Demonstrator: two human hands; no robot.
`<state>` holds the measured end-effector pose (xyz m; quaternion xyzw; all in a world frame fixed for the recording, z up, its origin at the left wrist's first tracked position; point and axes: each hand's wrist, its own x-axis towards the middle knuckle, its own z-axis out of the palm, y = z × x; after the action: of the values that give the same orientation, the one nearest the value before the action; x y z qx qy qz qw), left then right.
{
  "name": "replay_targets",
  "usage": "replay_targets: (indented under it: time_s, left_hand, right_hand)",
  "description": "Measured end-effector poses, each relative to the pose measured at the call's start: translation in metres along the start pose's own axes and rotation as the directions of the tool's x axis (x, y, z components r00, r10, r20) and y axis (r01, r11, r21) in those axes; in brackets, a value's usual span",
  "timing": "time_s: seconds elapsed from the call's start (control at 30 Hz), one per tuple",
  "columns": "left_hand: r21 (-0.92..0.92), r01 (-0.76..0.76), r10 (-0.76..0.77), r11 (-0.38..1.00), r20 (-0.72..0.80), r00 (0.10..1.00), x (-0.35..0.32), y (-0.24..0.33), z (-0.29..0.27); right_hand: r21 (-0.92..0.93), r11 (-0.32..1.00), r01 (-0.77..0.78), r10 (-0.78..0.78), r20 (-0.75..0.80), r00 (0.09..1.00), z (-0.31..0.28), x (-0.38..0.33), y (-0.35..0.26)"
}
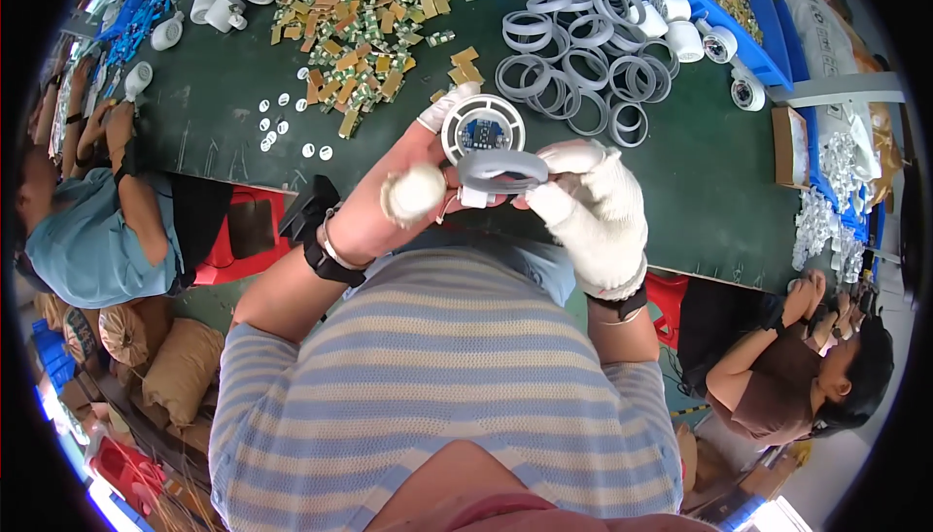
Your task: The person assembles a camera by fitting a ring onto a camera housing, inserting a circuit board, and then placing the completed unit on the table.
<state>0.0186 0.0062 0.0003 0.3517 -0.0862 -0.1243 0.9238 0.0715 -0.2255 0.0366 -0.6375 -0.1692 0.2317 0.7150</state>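
Observation:
My left hand (394,168), with white finger covers on the thumb and a fingertip, is closed around a round white housing (454,124). A small blue circuit board (483,134) shows inside its open face. My right hand (598,216), in a white knitted glove, pinches a grey ring (515,182) at its right side. That ring is tilted and overlaps the housing's lower edge from my viewpoint; whether they touch I cannot tell. Below the ring, a small white block (474,199) is visible near my left fingers.
Ahead lies a heap of small circuit boards (360,17), with loose grey rings (583,46) to its right. White round pieces (283,128) lie left. White camera-like housings (685,41) stand by a blue bin (739,41). Co-workers sit left (97,240) and right (777,386).

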Motion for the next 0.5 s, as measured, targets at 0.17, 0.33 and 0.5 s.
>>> replay_targets:
  time_s: [0.17,0.33,0.5]
  left_hand:
    - [0.078,-0.005,0.01,0.997,-0.061,0.998,-0.006,-0.013,0.006]
    - [0.172,-0.046,0.061,0.984,-0.088,0.994,-0.005,-0.018,0.009]
    - [0.236,-0.072,0.093,0.969,-0.079,0.993,-0.005,-0.019,0.007]
  right_hand:
    - [-0.484,0.815,0.319,-0.354,0.02,0.935,0.003,-0.006,-0.002]
    - [-0.464,0.855,0.232,-0.28,-0.035,0.96,0.008,-0.011,0.001]
    - [-0.344,0.901,0.263,-0.321,-0.121,0.939,0.012,-0.008,0.006]
